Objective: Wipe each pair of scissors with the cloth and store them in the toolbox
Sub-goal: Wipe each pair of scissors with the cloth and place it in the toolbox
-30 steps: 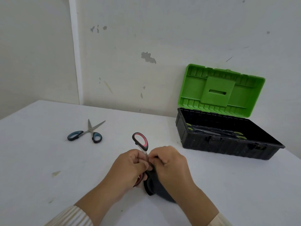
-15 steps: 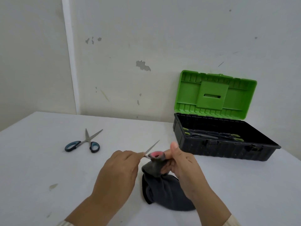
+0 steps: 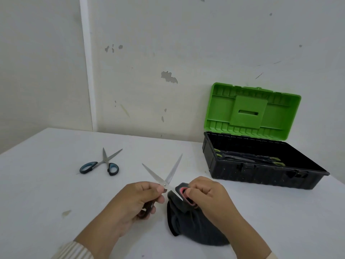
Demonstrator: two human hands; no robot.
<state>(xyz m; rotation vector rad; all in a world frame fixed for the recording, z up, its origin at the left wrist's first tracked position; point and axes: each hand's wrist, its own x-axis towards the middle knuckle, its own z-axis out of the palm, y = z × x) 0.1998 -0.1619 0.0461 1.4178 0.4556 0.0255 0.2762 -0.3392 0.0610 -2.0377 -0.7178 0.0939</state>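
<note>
Red-handled scissors (image 3: pixel 169 174) are spread open above the table, blades pointing up and away. My left hand (image 3: pixel 138 200) grips one handle. My right hand (image 3: pixel 207 197) pinches the dark grey cloth (image 3: pixel 188 223) around the other handle, whose red loop shows through. The cloth hangs down onto the table below my right hand. Blue-handled scissors (image 3: pixel 104 163) lie half open on the table at the left. The black toolbox (image 3: pixel 261 174) stands open at the right, its green lid (image 3: pixel 252 111) up against the wall; green-handled scissors (image 3: pixel 248 157) lie inside.
The white table (image 3: pixel 46 193) meets the wall at the back, and its left edge slants away. A small stain (image 3: pixel 66 213) marks the table at the left.
The red-handled scissors swung open and their blades now point up and away. My right hand moved the cloth onto one handle. The view shifted slightly.
</note>
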